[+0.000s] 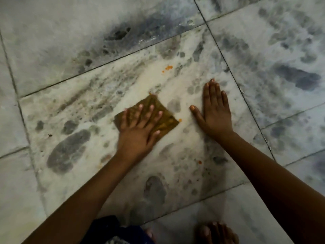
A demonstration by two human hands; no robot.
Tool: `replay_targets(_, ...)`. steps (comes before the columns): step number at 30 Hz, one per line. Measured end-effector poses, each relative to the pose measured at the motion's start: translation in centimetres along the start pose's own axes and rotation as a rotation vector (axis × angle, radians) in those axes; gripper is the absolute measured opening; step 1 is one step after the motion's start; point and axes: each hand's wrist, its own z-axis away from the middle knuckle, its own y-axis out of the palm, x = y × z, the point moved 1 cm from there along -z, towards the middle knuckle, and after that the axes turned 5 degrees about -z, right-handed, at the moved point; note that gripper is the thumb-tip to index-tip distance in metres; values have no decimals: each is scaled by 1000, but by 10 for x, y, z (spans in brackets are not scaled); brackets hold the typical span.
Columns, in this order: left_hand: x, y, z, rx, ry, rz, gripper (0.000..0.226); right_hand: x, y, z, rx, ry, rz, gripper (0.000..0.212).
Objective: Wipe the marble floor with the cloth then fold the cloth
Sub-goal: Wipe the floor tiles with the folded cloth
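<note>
**Left hand flat on the cloth, right hand flat on the marble**

The cloth (158, 115) is a small brown-olive square, lying flat on the marble floor (88, 106) near the middle of a large pale tile veined with grey blotches. One corner points away from the person, and a speck of orange shows at that far corner.

The left hand (139, 127) lies palm down on the cloth, covering its near-left part. Its grip is wide open: the fingers are spread and pressed flat across the fabric, the thumb resting along the cloth's near edge, nothing pinched or curled around.

The right hand (215, 111) lies palm down on the bare marble just to the right of the cloth, apart from it. Its grip is also fully open, fingers straight and close together, thumb stretched out toward the cloth, with nothing in it.

Small orange spots (168, 67) sit on the tile beyond the cloth, another orange fleck (179, 120) lies just off the cloth's right corner, and a reddish one (200, 162) lies nearer the person. Dark grout lines (228, 67) cross the floor. At the bottom edge, toes of a bare foot (216, 231) and a bit of dark blue fabric (112, 229) are in view.
</note>
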Motion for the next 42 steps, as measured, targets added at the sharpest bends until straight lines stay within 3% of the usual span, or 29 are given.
replay_targets(4,45,-9,-32,-4,-114,-50,56,0,2,0,-30,-11,3,78)
replay_targets(7,31,-12,-75,4,-257,33,59,1,0,1,-29,-16,9,77)
replay_targets(12,-11,-6,-8,-36,17,-48,55,2,-1,0,-41,-17,1,77)
replay_targets(16,7,-9,-8,-36,130,-177,52,1,0,1,-43,-18,0,77)
replay_targets(22,4,-12,-39,10,-93,-74,57,2,0,2,-35,-16,-13,77)
replay_targets(28,-1,-5,2,-8,87,-92,50,2,0,1,-35,-14,-21,78)
replay_targets(33,38,-13,-65,-3,-156,43,58,1,1,1,-44,-19,-10,78)
replay_targets(36,22,-8,-68,-28,-250,83,57,1,0,1,-42,-15,-9,77)
replay_targets(42,-10,7,14,26,-13,72,55,1,0,1,-45,-5,-5,77)
